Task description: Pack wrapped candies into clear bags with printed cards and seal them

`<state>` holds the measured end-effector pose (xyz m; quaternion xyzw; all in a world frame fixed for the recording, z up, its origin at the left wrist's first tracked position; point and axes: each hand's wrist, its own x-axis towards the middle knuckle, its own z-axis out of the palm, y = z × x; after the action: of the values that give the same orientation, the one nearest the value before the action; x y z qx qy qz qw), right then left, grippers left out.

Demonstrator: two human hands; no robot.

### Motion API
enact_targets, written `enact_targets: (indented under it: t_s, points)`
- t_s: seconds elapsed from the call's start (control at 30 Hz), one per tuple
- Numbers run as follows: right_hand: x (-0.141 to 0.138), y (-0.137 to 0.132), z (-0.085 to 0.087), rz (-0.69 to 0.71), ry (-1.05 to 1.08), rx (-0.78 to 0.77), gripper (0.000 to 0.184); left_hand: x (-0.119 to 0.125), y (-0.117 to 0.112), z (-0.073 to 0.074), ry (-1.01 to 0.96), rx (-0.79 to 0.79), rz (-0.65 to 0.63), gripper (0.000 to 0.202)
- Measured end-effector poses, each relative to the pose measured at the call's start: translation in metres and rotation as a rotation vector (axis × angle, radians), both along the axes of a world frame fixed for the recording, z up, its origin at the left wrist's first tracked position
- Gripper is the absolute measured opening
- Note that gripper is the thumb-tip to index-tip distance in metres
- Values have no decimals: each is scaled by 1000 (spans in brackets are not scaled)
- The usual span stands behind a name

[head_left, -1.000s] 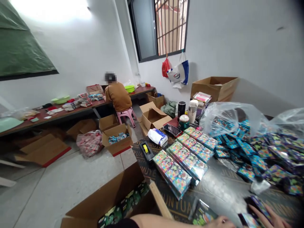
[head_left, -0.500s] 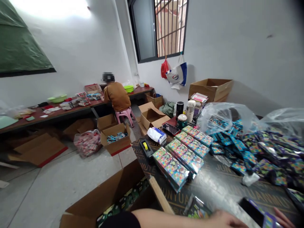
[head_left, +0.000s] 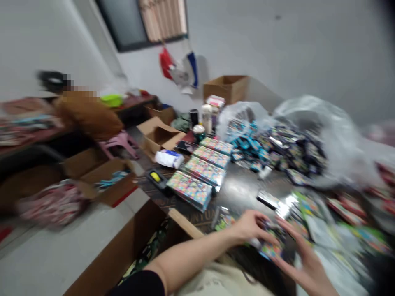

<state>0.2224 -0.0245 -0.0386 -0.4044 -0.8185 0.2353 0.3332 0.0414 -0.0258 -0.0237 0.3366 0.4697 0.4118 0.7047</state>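
Motion blur softens the view. My left hand (head_left: 254,227) reaches in from the lower left, fingers curled over a small colourful packet (head_left: 272,246) with a dark top part. My right hand (head_left: 305,257) is at the packet's right side, thumb along its near edge and forefinger beyond its far edge. How many pieces lie between the hands is too blurred to tell. A clear-wrapped packet (head_left: 224,220) lies just left of my left hand. Shiny dark packets (head_left: 285,205) lie behind the hands. Rows of wrapped colourful boxes (head_left: 189,190) stand farther left on the dark table.
A tape dispenser (head_left: 156,177) and a white-blue tissue pack (head_left: 169,158) sit at the table's left edge. An open carton (head_left: 101,263) stands below. Plastic bags (head_left: 321,123) spill packets at the back. A co-worker (head_left: 89,115) sits at another bench.
My view has swung right and down, so the room shifts left. Both hands now show fully, together around a colourful packet; before, they were apart at the bottom edge.
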Motion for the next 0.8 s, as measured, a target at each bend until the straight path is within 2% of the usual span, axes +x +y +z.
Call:
enact_targets:
  t_s: [0.1,0.17,0.4,0.57,0.7,0.8]
  points:
    - [-10,-15,27,157,21,-129,73,-6,-3,15,-27,44,-74,47]
    - [-15,-15,33,171,57,-171,77,-6,1,17,-81,44,-82,43]
    - [-6,-19,29,-34,212,-117,74,3,-3,17,-137,-69,-118,34]
    - [-3,-17,23,-64,313,-201,89,5,-2,14,-177,-110,-69,29]
    - [-11,-13,22,-56,485,-234,95,7,-4,11,-326,-213,-174,24]
    - [-17,-13,28,-19,433,-220,89,10,-7,10,-391,-235,-219,24]
